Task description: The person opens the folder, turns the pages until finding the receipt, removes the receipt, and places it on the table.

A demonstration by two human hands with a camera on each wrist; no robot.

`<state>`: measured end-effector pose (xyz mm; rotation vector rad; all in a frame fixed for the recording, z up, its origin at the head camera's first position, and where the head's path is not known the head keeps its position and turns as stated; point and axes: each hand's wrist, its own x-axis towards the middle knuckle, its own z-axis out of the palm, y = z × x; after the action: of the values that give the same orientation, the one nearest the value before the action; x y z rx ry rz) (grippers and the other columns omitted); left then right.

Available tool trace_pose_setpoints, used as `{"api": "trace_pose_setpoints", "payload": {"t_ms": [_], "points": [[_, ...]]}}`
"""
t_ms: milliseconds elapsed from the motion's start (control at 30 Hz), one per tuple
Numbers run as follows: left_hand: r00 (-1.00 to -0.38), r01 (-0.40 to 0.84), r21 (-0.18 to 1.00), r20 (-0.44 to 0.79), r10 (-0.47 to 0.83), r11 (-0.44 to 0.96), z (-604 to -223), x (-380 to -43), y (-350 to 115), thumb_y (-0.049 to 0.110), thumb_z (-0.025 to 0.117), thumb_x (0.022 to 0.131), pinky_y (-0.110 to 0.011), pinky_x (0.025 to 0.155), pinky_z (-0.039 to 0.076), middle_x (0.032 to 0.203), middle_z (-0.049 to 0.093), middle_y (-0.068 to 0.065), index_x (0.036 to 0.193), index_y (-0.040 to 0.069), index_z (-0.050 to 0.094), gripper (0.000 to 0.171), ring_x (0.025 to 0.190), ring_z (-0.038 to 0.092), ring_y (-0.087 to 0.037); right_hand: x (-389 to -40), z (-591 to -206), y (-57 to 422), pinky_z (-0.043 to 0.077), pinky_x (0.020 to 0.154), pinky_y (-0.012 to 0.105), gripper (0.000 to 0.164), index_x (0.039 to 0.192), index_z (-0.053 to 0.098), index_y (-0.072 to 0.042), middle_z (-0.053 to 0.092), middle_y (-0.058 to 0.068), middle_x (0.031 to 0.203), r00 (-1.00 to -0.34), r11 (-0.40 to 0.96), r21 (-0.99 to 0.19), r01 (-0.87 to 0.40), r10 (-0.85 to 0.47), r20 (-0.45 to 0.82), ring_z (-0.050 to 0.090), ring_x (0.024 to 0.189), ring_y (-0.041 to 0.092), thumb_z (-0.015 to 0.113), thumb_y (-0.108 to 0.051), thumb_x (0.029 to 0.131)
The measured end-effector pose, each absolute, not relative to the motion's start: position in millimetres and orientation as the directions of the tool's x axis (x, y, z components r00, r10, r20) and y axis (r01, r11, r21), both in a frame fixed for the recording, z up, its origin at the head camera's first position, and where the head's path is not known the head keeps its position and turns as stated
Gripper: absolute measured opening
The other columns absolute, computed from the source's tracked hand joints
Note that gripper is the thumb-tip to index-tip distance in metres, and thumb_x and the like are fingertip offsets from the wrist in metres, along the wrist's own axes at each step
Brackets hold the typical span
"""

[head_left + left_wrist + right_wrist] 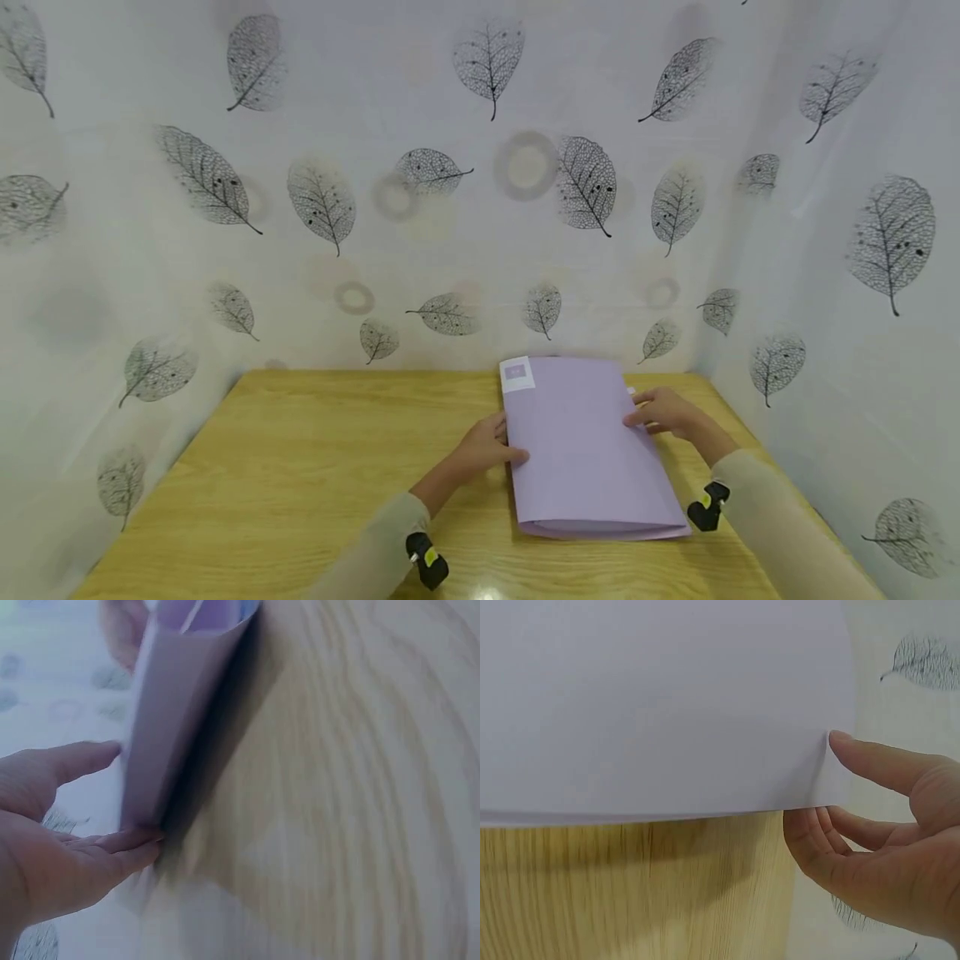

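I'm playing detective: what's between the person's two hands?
A lilac, rectangular, papery-looking folder is between the left hand and right hand, as the head view shows.

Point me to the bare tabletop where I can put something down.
Widest is the tabletop left of the purple folder, bordered by leaf-print curtain at left and back, left sleeve at right. A smaller patch lies nearer than the folder, between left sleeve and right sleeve. Crowded: the folder's long sides, where left grip and right grip hold it.
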<state>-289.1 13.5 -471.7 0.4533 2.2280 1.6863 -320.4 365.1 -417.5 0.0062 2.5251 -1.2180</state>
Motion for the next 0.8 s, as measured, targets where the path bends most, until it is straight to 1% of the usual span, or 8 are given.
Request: {"api": "trace_pose_setpoints", "payload": {"t_ms": [100,167,267,367,433,567,667,800], "points": [[-0.905,0.064,0.953,-0.069,0.419,0.296,-467,-290,-15,0.004,0.082,0.081,-0.050,0.115,0.043,0.153,0.046,-0.028,0.152,-0.007,0.038,0.085,0.142,0.047,-0.042,-321,-420,347,0.057,0.096,0.049,0.068,0.141,0.039,0.022,0.044,0.040,0.144,-0.939,0.596,-0.791,0.136,-0.177,-0.295,0.061,0.116,0.035,0.074,-0.008,0.091],[-0.914,0.060,0.941,-0.082,0.396,0.332,-464,-289,-34,0.004,0.083,0.079,-0.050,0.112,0.046,0.147,0.053,-0.029,0.150,-0.008,0.042,0.083,0.137,0.053,-0.042,-322,-423,333,0.058,0.095,0.046,0.064,0.140,0.043,0.020,0.047,0.037,0.143,-0.936,0.567,-0.813,0.132,-0.199,-0.291,0.063,0.113,0.031,0.074,-0.007,0.091],[-0.934,0.044,0.920,-0.100,0.343,0.389,-461,-287,-61,0.006,0.085,0.078,-0.050,0.109,0.050,0.141,0.057,-0.031,0.148,-0.009,0.044,0.082,0.133,0.056,-0.043,-322,-427,310,0.060,0.091,0.041,0.060,0.138,0.046,0.019,0.057,0.032,0.132,-0.927,0.519,-0.846,0.124,-0.244,-0.285,0.066,0.103,0.023,0.073,-0.005,0.091],[-0.949,0.046,0.896,-0.100,0.300,0.442,-458,-288,-86,0.009,0.086,0.078,-0.051,0.106,0.052,0.139,0.060,-0.029,0.147,-0.007,0.047,0.081,0.132,0.057,-0.044,-322,-431,287,0.061,0.089,0.037,0.057,0.138,0.045,0.019,0.064,0.022,0.116,-0.920,0.455,-0.883,0.114,-0.286,-0.267,0.066,0.093,0.016,0.071,-0.001,0.091],[-0.952,0.043,0.889,-0.102,0.288,0.456,-457,-288,-103,0.011,0.086,0.079,-0.051,0.103,0.054,0.138,0.061,-0.028,0.147,-0.005,0.048,0.080,0.130,0.059,-0.042,-322,-435,273,0.061,0.088,0.036,0.058,0.139,0.043,0.020,0.064,0.016,0.109,-0.912,0.412,-0.905,0.106,-0.323,-0.254,0.067,0.090,0.014,0.069,0.000,0.092],[-0.948,0.052,0.879,-0.106,0.301,0.474,-453,-289,-132,0.012,0.085,0.081,-0.050,0.098,0.056,0.134,0.063,-0.025,0.148,-0.003,0.049,0.078,0.124,0.061,-0.039,-322,-444,251,0.062,0.088,0.035,0.061,0.143,0.038,0.021,0.064,0.017,0.112,-0.893,0.330,-0.938,0.103,-0.384,-0.233,0.069,0.090,0.014,0.067,0.001,0.093],[-0.942,0.057,0.872,-0.114,0.316,0.486,-454,-290,-149,0.014,0.085,0.081,-0.053,0.101,0.054,0.133,0.062,-0.026,0.149,-0.003,0.047,0.079,0.123,0.060,-0.040,-323,-451,239,0.062,0.088,0.036,0.059,0.143,0.038,0.021,0.063,0.018,0.113,-0.889,0.294,-0.951,0.096,-0.405,-0.214,0.069,0.090,0.014,0.065,0.002,0.094],[-0.933,0.042,0.864,-0.145,0.328,0.501,-454,-292,-168,0.016,0.085,0.081,-0.056,0.103,0.050,0.135,0.058,-0.028,0.151,-0.004,0.041,0.085,0.124,0.057,-0.042,-324,-459,225,0.061,0.088,0.032,0.058,0.142,0.040,0.021,0.062,0.016,0.112,-0.892,0.276,-0.959,0.066,-0.415,-0.181,0.067,0.089,0.012,0.065,0.003,0.094]]}}
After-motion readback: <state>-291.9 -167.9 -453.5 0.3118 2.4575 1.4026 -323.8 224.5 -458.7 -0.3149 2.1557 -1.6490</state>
